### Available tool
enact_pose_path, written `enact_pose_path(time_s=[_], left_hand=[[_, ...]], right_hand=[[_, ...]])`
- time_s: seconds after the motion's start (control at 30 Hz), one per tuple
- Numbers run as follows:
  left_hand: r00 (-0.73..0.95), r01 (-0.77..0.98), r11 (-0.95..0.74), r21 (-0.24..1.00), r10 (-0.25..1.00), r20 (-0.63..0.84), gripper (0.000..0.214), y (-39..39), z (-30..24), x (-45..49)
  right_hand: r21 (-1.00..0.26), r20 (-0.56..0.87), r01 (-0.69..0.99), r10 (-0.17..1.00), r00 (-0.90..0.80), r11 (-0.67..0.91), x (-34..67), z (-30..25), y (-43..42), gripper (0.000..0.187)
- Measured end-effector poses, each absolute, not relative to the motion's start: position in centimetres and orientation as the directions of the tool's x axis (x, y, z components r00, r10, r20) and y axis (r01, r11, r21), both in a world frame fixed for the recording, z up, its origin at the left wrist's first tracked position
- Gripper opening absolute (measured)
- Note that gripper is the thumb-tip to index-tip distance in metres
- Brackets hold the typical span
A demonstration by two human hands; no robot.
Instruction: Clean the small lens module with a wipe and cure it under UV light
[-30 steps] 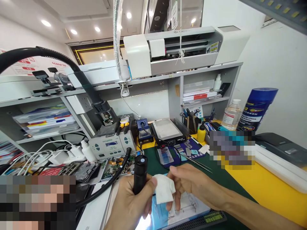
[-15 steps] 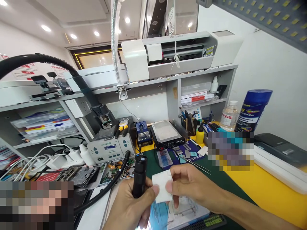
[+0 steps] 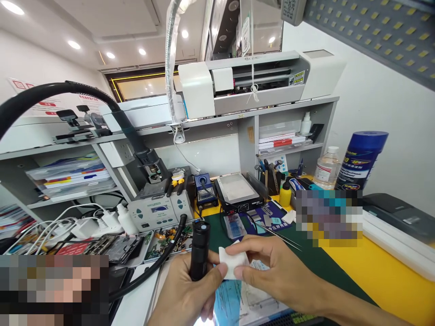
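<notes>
My left hand (image 3: 190,285) is wrapped round a black flashlight (image 3: 200,249), tail end up, with a bright glow below the hand. Its thumb also pinches the left side of a small folded white wipe (image 3: 231,267). On the wipe's right side, the thumb and index finger of my right hand (image 3: 275,267) press, the index finger lying across its top. Under both hands lies a blue-and-white printed sheet (image 3: 231,301) on the green mat (image 3: 306,267). A pair of tweezers (image 3: 283,237) rests on the mat beyond my right hand.
At the back stand a hot-air station (image 3: 159,213), a soldering station (image 3: 204,190) and a heating plate (image 3: 236,188). A tray of circuit boards (image 3: 166,242) and a black hose (image 3: 149,280) lie left. A spray can (image 3: 360,163) and clear bottle (image 3: 325,170) stand right.
My right index finger has moved over the top of the wipe, which now looks smaller and partly covered. The view has shifted slightly; my left hand keeps its hold.
</notes>
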State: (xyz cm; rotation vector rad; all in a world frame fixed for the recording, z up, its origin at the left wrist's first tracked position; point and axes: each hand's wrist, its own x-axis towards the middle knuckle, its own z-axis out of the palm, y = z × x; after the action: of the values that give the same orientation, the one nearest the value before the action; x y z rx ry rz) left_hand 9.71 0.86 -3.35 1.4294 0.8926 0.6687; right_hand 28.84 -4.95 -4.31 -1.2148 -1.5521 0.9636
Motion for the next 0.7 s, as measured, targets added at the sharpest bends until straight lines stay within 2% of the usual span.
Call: enact_pose_path(time_s=[0.2,0.37,0.43,0.57,0.63,0.7], left_hand=[[0.492,0.105,0.008,0.994,0.869,-0.059,0.045,0.7,-3.4,9.7],[0.366,-0.119,-0.164,0.979,0.909,0.197,0.033,1.6,-3.7,9.1],[0.351,-0.143,-0.208,0.968,0.904,0.246,0.033,2.0,-3.9,8.9],[0.351,-0.163,-0.267,0.950,0.884,0.309,0.033,2.4,-4.0,9.3],[0.354,-0.176,-0.282,0.943,0.876,0.328,0.036,2.5,-3.9,10.0],[0.360,-0.200,-0.292,0.935,0.866,0.347,0.037,2.7,-3.8,10.9]], right_hand=[[-0.911,0.191,0.361,0.979,-0.065,0.202,29.2,-3.8,-4.7,0.023],[-0.877,0.210,0.435,0.977,-0.033,0.203,30.2,-2.8,-4.5,0.012],[-0.903,0.124,0.404,0.989,-0.083,0.148,30.6,-2.6,-4.4,0.012],[-0.970,-0.111,0.236,0.971,-0.213,-0.059,31.3,-2.8,-4.0,0.026],[-0.976,-0.131,0.199,0.966,-0.224,-0.086,31.7,-3.2,-3.7,0.028],[-0.968,-0.127,0.241,0.969,-0.212,-0.074,32.1,-3.6,-3.4,0.028]])
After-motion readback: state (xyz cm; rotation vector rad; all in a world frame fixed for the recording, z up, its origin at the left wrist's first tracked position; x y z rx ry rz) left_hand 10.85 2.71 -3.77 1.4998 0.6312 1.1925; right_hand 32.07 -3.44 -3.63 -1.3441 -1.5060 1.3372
